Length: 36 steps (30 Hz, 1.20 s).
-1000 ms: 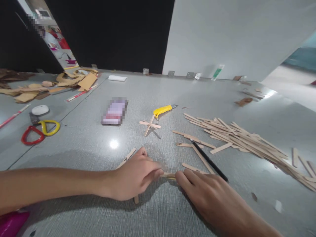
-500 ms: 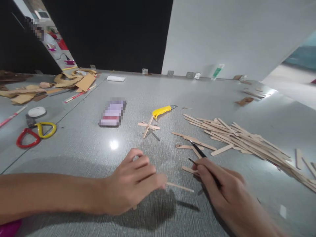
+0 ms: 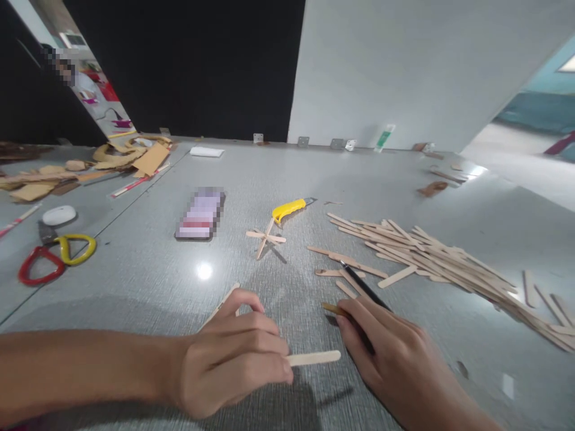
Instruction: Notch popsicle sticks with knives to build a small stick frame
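Note:
My left hand is closed, pinching a wooden craft stick that points right, lifted a little above the grey table. My right hand lies beside it with its fingers closed on a short brown stick piece. A black pencil runs from under that hand toward the far side. Another craft stick peeks out behind my left hand. Loose sticks lie just beyond my right hand.
A big heap of craft sticks spreads at the right. A yellow utility knife, a small crossed-stick piece and a phone lie mid-table. Red and yellow scissors and cardboard scraps are at the left.
My left hand lifted the craft stick off the table and drew it nearer. My right hand let go of that stick and closed on a small brown piece by the pencil.

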Each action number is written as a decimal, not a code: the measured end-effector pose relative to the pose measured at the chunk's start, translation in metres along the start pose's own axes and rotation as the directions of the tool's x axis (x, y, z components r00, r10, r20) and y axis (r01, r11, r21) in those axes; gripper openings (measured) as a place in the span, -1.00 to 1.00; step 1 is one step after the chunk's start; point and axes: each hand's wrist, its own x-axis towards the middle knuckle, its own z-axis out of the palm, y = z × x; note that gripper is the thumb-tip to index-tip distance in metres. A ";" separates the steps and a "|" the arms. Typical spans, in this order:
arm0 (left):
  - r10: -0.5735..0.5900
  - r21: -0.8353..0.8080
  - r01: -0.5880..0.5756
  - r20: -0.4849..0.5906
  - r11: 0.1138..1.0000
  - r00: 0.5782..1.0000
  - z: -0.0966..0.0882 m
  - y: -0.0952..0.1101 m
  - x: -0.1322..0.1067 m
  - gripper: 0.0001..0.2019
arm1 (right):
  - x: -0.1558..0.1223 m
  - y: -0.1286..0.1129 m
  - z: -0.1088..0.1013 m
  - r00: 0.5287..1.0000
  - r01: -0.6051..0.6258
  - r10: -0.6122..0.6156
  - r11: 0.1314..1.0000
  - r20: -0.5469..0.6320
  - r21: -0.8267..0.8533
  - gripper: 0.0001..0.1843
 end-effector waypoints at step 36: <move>-0.866 -0.666 0.723 0.240 0.182 0.440 0.015 -0.024 0.012 -0.70 | -0.015 0.005 0.005 0.972 -0.231 0.234 0.946 0.015 0.226 -0.57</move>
